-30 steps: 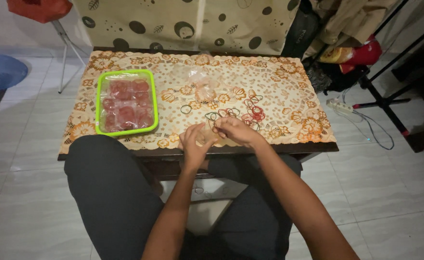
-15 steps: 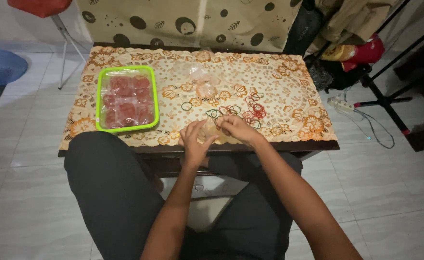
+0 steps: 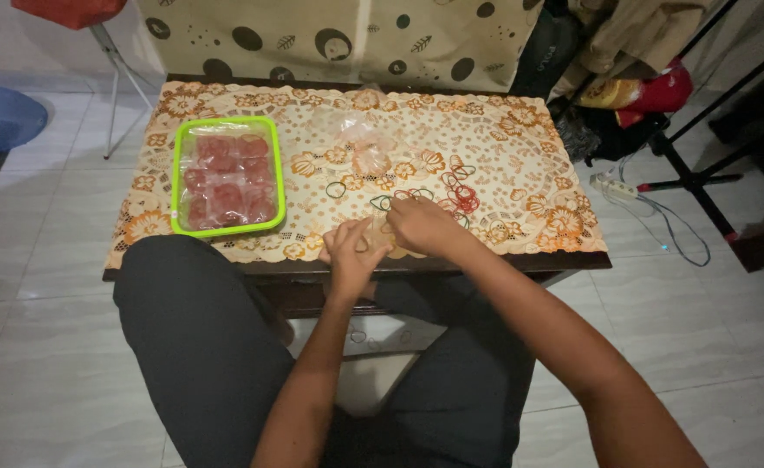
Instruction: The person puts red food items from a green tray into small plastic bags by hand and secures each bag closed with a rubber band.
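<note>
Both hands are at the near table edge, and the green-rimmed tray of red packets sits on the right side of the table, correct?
Not quite: the head view shows the tray on the left side. Both the left hand and right hand are at the near edge.

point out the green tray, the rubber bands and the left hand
green tray (image 3: 174,186), head view, on its left rim
rubber bands (image 3: 461,198), head view, on the red heap
left hand (image 3: 350,254), head view, on its back

A low dark wooden table (image 3: 451,265) stood on pale floor tiles, covered by a cream and orange floral cloth (image 3: 520,147), on which lay a green-rimmed tray of red packets (image 3: 226,176), crumpled clear plastic bags (image 3: 360,143) and a scatter of rubber bands (image 3: 455,192).
</note>
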